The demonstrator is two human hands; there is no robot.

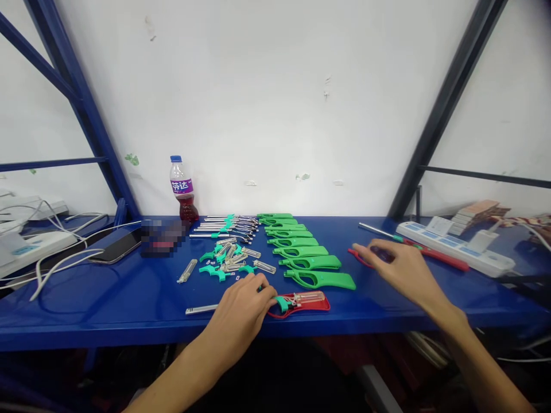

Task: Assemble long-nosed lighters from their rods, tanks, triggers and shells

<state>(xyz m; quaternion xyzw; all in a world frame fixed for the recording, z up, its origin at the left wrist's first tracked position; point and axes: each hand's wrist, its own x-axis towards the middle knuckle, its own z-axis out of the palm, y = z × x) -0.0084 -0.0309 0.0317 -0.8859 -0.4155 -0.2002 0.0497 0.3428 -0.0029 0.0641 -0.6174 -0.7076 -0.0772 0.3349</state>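
Note:
My left hand point(245, 302) is closed over the middle of a lighter, between its metal tube point(201, 309) and its open red shell point(321, 304). A clear fuel tank point(309, 296) and a teal trigger point(283, 304) lie in that shell. To the right, my right hand point(398, 265) is closed around a dark screwdriver handle point(381, 254). Beside its fingertips is a red piece point(360, 258), partly hidden by the hand. Several green lighter shells point(333, 280) lie in a column between the hands, beyond the red shell.
Loose clear tanks point(187, 271), teal triggers and metal tubes point(209, 236) lie left of the green shells. A bottle point(187, 206) stands behind them. A red lighter point(443, 257) and a power strip point(456, 249) lie at right; a phone point(116, 248) and cables at left.

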